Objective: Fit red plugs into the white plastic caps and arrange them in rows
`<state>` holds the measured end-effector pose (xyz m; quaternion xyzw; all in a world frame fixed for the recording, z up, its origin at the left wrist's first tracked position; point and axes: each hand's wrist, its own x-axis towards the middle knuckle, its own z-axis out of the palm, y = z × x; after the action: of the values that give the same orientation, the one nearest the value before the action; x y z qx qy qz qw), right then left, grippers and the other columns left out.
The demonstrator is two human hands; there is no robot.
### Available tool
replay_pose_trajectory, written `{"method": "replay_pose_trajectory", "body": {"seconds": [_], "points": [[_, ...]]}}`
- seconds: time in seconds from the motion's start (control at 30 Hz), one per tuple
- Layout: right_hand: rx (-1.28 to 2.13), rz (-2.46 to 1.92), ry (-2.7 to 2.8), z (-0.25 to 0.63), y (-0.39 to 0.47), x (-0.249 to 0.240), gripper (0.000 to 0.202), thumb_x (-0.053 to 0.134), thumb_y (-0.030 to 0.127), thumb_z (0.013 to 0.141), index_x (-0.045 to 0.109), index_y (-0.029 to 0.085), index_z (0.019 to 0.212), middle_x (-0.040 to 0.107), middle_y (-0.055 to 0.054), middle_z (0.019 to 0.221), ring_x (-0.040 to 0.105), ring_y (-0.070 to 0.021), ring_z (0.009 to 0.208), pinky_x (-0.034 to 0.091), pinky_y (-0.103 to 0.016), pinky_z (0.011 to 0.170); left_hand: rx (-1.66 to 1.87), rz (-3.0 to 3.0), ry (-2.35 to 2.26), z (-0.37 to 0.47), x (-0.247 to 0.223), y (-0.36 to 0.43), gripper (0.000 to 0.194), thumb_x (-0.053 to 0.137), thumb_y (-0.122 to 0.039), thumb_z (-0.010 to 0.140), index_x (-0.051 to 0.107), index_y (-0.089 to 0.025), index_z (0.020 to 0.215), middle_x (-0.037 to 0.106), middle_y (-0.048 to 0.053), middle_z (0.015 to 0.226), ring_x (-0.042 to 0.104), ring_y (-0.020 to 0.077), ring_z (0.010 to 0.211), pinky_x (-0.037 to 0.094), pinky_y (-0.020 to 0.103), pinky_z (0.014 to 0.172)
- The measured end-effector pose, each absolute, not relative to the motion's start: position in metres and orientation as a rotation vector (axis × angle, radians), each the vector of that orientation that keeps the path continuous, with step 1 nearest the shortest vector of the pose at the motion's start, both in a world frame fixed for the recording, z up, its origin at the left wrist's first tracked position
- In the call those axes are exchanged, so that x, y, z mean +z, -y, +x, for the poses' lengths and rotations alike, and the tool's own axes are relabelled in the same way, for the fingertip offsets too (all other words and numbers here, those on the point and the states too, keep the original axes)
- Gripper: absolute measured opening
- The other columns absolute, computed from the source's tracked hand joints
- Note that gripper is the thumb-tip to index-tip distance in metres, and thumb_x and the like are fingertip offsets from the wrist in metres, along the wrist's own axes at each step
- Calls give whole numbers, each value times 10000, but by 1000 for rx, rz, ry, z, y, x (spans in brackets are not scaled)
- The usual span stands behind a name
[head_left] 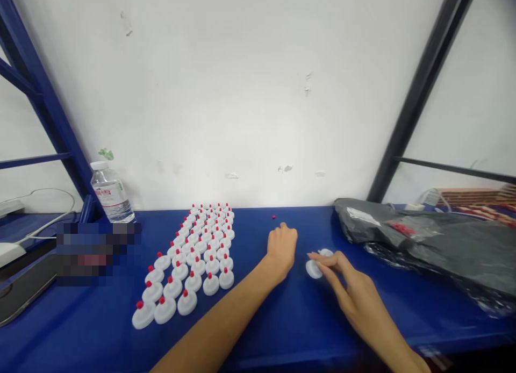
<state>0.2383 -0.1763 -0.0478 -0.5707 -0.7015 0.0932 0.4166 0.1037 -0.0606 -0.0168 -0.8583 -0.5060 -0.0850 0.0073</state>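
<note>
Rows of white round caps with red tips (187, 302) stand on the blue table, left of my hands. My left hand (282, 246) is over the middle of the table with its fingers curled; what they hold, if anything, is hidden. Just beyond it lies a small red piece (273, 217). My right hand (342, 276) pinches a white round cap (314, 269) between thumb and fingers. Another white piece (325, 252) shows right behind those fingers, partly covered.
A clear water bottle (112, 195) stands at the back left. Dark plastic bags (443, 249) spread over the right side, with a small clear bag of red pieces (403, 229) on top. A dark flat object (28, 281) lies at the far left.
</note>
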Motion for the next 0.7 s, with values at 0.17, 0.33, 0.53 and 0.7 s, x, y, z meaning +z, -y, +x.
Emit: {"method": "replay_pose_trajectory", "body": {"seconds": [0.17, 0.33, 0.53, 0.7], "points": [[285, -1437, 1733, 230, 182, -50, 222, 375, 402, 1021, 535, 255, 977, 717, -51, 1033, 691, -188, 935, 508, -263, 798, -286, -2707, 1591, 97, -13, 67, 254, 457, -36, 908, 663, -123, 1030, 657, 158, 1101, 675, 240, 968, 524, 318, 800], [320, -1480, 1726, 228, 183, -54, 251, 403, 435, 1007, 576, 256, 1029, 693, -26, 956, 675, -174, 855, 494, -247, 769, -425, -2720, 1603, 79, -3, 99, 271, 461, -59, 890, 618, -132, 1098, 691, 130, 1019, 686, 237, 922, 520, 309, 768], [599, -1371, 1508, 204, 186, -47, 342, 516, 511, 940, 514, 260, 1173, 657, 18, 741, 657, -176, 691, 503, -243, 633, -1245, -2909, 1610, 25, -2, 144, 134, 538, -98, 822, 625, -193, 860, 695, 13, 807, 679, 164, 710, 520, 258, 669], [828, -1296, 1468, 187, 187, -49, 332, 545, 518, 931, 486, 244, 1109, 578, 50, 660, 580, -144, 616, 457, -237, 604, -2010, -2987, 2097, -2, -22, 155, 247, 618, -355, 845, 644, -172, 1010, 701, 69, 955, 702, 190, 665, 455, 195, 365]]}}
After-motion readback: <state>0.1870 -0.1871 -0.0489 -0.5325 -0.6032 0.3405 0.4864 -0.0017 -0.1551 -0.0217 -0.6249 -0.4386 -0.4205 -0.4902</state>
